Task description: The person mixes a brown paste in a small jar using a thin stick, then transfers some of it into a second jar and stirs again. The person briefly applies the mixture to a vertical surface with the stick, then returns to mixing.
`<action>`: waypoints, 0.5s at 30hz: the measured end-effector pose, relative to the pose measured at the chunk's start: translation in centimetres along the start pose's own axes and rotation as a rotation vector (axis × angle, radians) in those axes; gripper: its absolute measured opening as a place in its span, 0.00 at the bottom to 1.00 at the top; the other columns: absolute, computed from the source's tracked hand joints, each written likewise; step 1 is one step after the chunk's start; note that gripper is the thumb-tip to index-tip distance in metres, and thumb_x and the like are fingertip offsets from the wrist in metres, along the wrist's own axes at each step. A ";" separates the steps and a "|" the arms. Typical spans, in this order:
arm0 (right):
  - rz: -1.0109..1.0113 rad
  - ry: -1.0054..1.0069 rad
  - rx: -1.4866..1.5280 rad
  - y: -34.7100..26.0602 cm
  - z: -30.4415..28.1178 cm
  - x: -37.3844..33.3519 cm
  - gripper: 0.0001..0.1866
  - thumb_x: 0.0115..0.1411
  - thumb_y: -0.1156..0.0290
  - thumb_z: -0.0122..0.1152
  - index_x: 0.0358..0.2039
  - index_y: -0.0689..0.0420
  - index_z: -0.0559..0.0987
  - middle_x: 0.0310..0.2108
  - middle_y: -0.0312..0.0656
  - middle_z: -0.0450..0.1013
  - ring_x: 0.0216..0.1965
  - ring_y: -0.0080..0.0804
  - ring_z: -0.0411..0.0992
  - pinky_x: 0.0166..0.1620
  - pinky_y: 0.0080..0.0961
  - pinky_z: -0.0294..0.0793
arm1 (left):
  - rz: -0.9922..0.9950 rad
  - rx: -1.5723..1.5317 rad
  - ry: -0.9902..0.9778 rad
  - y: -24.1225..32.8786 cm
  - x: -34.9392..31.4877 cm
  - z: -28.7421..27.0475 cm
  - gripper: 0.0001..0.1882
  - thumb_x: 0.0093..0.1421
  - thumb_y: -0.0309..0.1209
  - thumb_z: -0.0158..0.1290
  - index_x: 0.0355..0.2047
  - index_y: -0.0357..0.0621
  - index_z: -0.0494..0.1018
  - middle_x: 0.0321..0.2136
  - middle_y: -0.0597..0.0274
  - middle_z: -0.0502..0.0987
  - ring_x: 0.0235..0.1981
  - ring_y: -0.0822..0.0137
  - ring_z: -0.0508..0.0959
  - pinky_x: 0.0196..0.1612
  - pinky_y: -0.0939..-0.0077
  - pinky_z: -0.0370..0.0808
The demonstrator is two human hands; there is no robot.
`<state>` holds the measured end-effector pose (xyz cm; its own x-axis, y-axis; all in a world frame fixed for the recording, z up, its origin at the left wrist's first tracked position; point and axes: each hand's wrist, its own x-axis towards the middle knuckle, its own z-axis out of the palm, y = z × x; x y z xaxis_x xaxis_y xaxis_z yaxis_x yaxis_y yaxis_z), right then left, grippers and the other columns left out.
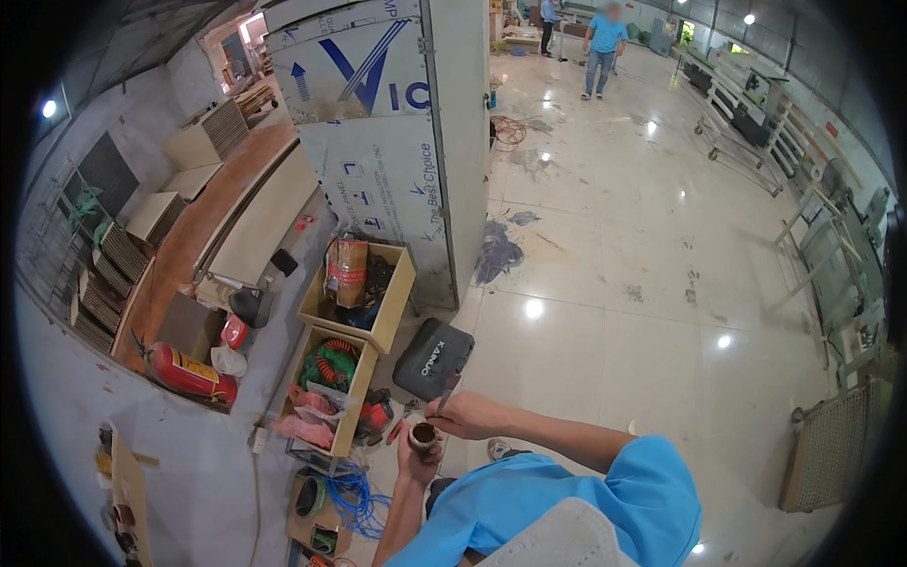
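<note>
My left hand (416, 463) is wrapped round a small round open-topped container (422, 435) with a pale rim and something dark brown inside. Right beside it is my right hand (463, 414), its fingers closed just above and to the right of the rim. A thin dark piece shows near those fingers, too small and partly hidden to name. Just beyond both hands, a black hard tool case (434, 359) lies on the floor. Close on the left, a red and black power tool (376, 414) sits near the wooden drawers.
A wooden drawer box (406, 283) and another below it hold coiled hoses, bags and a wrapped roll. Blue hose (354, 501) lies coiled near my left forearm. A tall panel cabinet (364, 180) stands ahead. A fire extinguisher (192, 371) is at left. A person (605, 47) stands far off.
</note>
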<state>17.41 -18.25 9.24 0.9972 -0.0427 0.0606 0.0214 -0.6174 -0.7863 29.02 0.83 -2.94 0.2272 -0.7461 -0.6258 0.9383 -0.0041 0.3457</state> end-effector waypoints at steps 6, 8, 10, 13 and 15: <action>-0.033 -0.008 0.235 2.3 -0.3 -3.1 0.13 0.71 0.65 0.59 0.48 0.60 0.81 0.39 0.55 0.79 0.43 0.56 0.79 0.46 0.48 0.77 | 0.097 -0.041 0.015 -5.4 0.5 2.8 0.31 0.76 0.61 0.38 0.43 0.47 0.76 0.27 0.65 0.76 0.21 0.72 0.72 0.20 0.81 0.63; -0.027 -0.011 0.272 3.1 -0.5 -3.6 0.14 0.70 0.64 0.60 0.49 0.60 0.81 0.40 0.54 0.80 0.44 0.56 0.79 0.47 0.47 0.78 | 0.083 -0.049 0.009 -6.1 0.6 3.3 0.31 0.76 0.61 0.39 0.43 0.47 0.76 0.28 0.64 0.76 0.21 0.71 0.72 0.20 0.80 0.64; -0.056 0.018 0.274 3.6 -0.8 -3.9 0.14 0.70 0.64 0.61 0.49 0.60 0.82 0.41 0.54 0.80 0.44 0.56 0.80 0.48 0.47 0.78 | 0.078 -0.030 0.006 -6.4 0.7 3.7 0.31 0.76 0.61 0.40 0.43 0.46 0.76 0.29 0.63 0.78 0.22 0.71 0.73 0.20 0.80 0.64; -0.117 0.094 0.204 3.9 -1.4 -4.3 0.12 0.70 0.66 0.61 0.48 0.60 0.82 0.40 0.53 0.80 0.43 0.55 0.80 0.48 0.46 0.78 | 0.066 -0.026 0.023 -6.5 0.9 4.1 0.31 0.76 0.61 0.40 0.45 0.46 0.76 0.30 0.60 0.79 0.23 0.69 0.75 0.20 0.80 0.66; -0.108 0.123 0.141 4.0 -1.8 -5.0 0.09 0.71 0.69 0.61 0.46 0.60 0.80 0.38 0.51 0.79 0.42 0.53 0.80 0.46 0.46 0.78 | 0.071 -0.038 0.009 -6.3 1.1 4.2 0.31 0.76 0.61 0.40 0.46 0.45 0.77 0.31 0.59 0.80 0.24 0.68 0.76 0.21 0.80 0.67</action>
<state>12.39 -21.92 6.94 0.9727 -0.0833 0.2167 0.1456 -0.5078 -0.8491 22.27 -2.80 -2.87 0.2955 -0.7377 -0.6070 0.9290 0.0739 0.3625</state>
